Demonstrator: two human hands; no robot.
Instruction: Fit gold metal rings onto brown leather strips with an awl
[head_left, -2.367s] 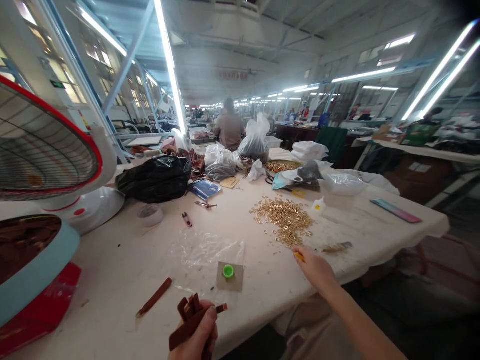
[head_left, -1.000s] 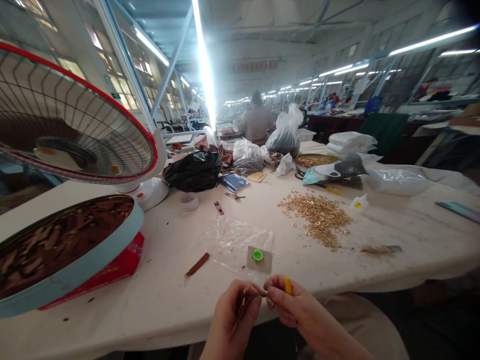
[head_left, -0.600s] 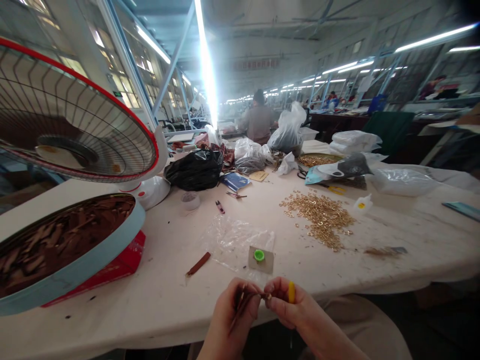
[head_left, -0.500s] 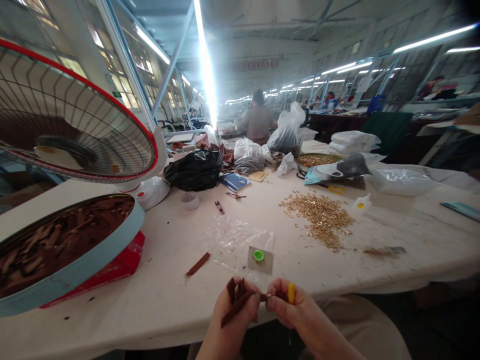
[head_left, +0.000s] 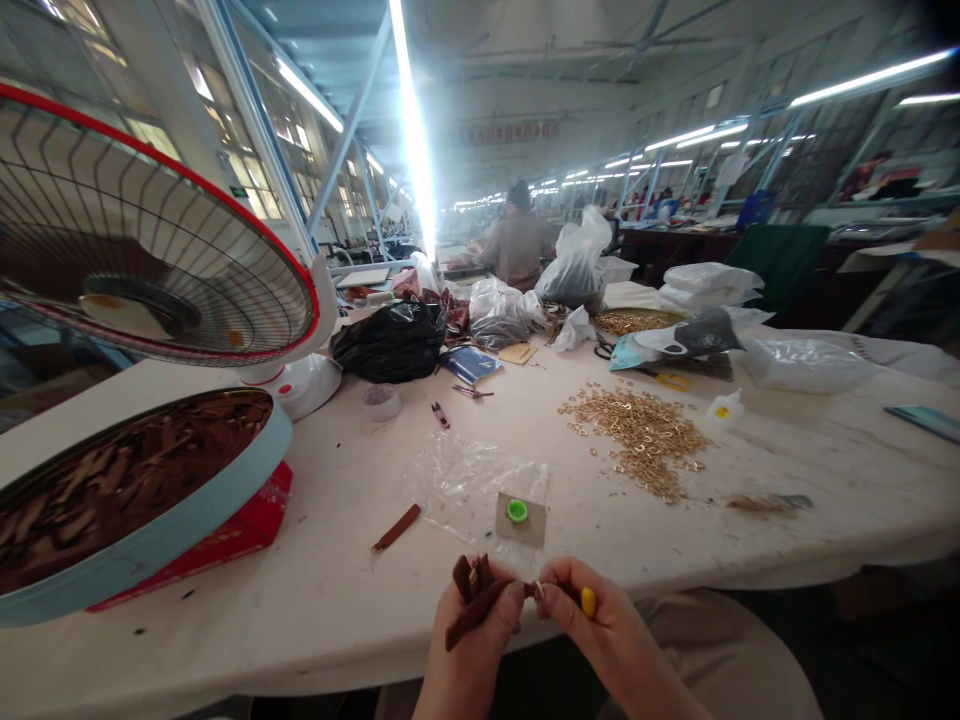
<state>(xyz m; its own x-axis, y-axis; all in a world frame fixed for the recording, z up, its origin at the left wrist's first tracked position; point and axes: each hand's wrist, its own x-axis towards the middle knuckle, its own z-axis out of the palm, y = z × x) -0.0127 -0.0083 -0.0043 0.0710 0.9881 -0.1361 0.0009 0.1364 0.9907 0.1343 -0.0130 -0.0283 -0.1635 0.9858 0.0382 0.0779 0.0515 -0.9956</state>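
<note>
My left hand is closed around several brown leather strips, whose ends stick up and out past the fingers. One strip runs across to my right hand, where thumb and forefinger pinch a small metal ring at its end. A tool with a yellow handle is tucked in the same hand; its working end is hidden. Just beyond the hands, a green cap sits on a grey card. A single brown strip with a ring lies on the table to the left.
A heap of gold rings spreads at the right. On the left stand a blue round tray of brown strips and a fan. Farther back are a black bag, thread snips and a white bottle. A person sits beyond.
Both hands stay together at the table edge with the same strips. The yellow handle has turned slightly and shifted down in my right hand, and the ring between the fingers shows more clearly.
</note>
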